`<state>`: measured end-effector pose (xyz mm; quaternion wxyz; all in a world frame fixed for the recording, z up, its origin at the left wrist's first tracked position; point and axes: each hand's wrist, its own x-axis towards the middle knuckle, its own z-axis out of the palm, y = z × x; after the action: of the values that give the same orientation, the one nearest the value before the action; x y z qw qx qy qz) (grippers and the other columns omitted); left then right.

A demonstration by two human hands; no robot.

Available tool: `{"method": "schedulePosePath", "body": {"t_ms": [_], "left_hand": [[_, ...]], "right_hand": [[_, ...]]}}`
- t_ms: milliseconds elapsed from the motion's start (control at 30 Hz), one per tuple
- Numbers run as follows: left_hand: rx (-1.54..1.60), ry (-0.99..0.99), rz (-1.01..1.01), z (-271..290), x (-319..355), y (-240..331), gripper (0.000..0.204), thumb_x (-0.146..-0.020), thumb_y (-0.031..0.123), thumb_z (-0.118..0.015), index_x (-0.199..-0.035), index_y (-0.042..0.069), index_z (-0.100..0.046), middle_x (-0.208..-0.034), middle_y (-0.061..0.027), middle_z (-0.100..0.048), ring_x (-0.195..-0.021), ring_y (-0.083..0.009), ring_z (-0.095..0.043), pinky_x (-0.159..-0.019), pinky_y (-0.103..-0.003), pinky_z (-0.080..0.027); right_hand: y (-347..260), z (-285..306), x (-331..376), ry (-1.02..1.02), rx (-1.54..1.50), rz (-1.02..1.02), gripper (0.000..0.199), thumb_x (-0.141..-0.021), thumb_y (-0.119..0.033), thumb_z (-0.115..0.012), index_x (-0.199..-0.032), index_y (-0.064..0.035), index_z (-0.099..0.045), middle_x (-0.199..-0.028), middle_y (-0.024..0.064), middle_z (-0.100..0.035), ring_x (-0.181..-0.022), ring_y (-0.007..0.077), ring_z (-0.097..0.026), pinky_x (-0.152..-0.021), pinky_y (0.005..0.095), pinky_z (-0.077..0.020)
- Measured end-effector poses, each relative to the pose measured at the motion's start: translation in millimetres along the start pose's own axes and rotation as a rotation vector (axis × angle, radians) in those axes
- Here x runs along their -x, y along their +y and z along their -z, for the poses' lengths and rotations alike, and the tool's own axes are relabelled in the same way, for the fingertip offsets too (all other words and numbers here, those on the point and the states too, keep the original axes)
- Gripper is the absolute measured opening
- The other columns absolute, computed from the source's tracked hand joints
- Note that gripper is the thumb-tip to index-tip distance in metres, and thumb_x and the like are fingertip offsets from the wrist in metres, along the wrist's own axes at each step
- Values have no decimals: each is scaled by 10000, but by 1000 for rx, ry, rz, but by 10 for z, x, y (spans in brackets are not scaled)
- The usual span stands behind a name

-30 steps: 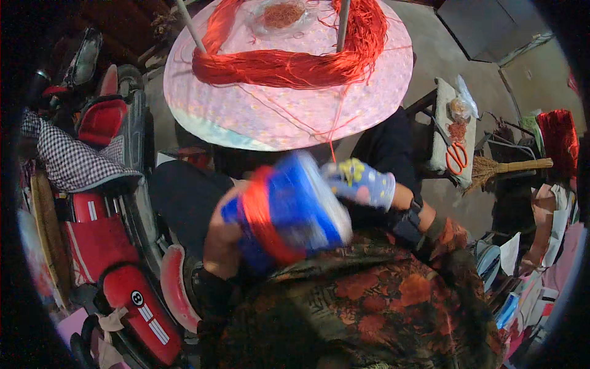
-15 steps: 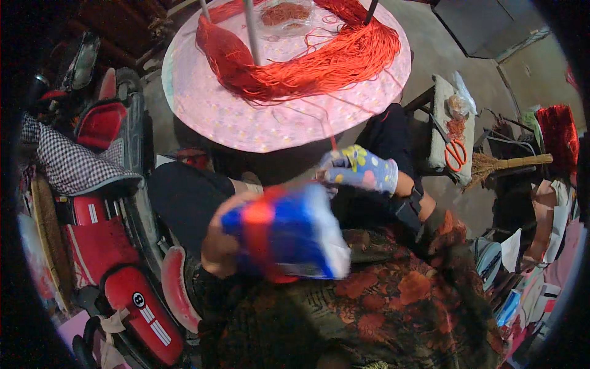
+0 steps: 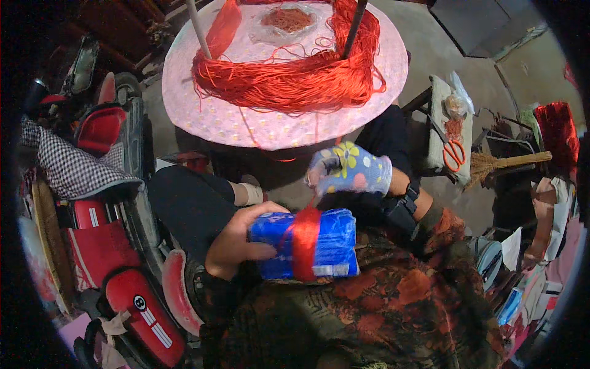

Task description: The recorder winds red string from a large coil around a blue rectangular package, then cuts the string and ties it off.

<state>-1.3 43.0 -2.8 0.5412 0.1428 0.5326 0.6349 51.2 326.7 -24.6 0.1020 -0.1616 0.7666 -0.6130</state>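
My left hand (image 3: 236, 243) is closed around the left end of a blue plastic-wrapped packet (image 3: 337, 240), thumb on the near face. A band of red cord (image 3: 305, 246) is wound around the packet's middle. Just above it, my right hand (image 3: 356, 169), in a blue glove with flowers and dots, has its fingers closed on the cord, which runs down to the packet. Beyond both hands, a large skein of red cord (image 3: 283, 92) is looped around upright posts (image 3: 353, 31) above a round table with a pink cover (image 3: 206, 126). Loose strands hang over the near edge.
A plastic bag of reddish strands (image 3: 286, 21) lies inside the skein. At right, a padded bench (image 3: 437, 117) carries orange-handled scissors (image 3: 453, 154) and another small bag (image 3: 456, 106), with a straw broom (image 3: 513, 161) beside it. A red scooter (image 3: 144, 313) stands close at left.
The packet has turned from a blurred tilt to nearly level and shifted right. My right hand has moved slightly left. The skein and its posts have rotated, and the strands at the table edge hang differently.
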Motion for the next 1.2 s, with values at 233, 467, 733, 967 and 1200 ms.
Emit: {"method": "schedulePosePath", "body": {"t_ms": [233,467,733,967,1200], "left_hand": [[469,361,-348,-106,-60,-185,776,-772,370,-704,-1364,-23,-391,-1282,-140,-541,-1138,-256,-570,-986,-394,-460],[218,504,-487,-24,47,108,618,-865,313,-648,-1345,7,-407,-1281,-126,-519,-1125,-239,-556,-945,-376,-480],[-188,77,45,-116,44,80,467,-710,78,-767,-1127,5,-570,-988,-40,-610,-903,-123,-590,-840,-293,-488],[749,479,-187,-255,112,167,496,-866,370,-609,-1178,-12,-554,-1055,-137,-630,-964,-229,-617,-869,-360,-492],[-373,459,-127,15,-125,-29,444,-758,169,-736,-1129,-1,-561,-975,-43,-609,-918,-105,-583,-830,-272,-480]], "right_hand": [[-77,-319,165,-54,431,125,160,-855,-149,-604,-998,-98,-656,-862,143,-666,-825,362,-631,-697,423,-513],[-275,-360,145,-159,439,196,145,-697,-96,-660,-829,-112,-604,-752,123,-628,-751,351,-626,-645,426,-497],[-370,48,-123,-44,134,0,211,-847,-291,-684,-867,-81,-674,-764,63,-683,-706,181,-665,-665,321,-516],[133,-215,143,143,-44,-90,224,-949,-197,-544,-1091,-54,-642,-999,87,-693,-913,197,-654,-846,311,-507],[-502,-229,74,-89,681,228,171,-842,-273,-632,-783,-113,-620,-718,105,-631,-701,318,-634,-614,396,-507]]}}
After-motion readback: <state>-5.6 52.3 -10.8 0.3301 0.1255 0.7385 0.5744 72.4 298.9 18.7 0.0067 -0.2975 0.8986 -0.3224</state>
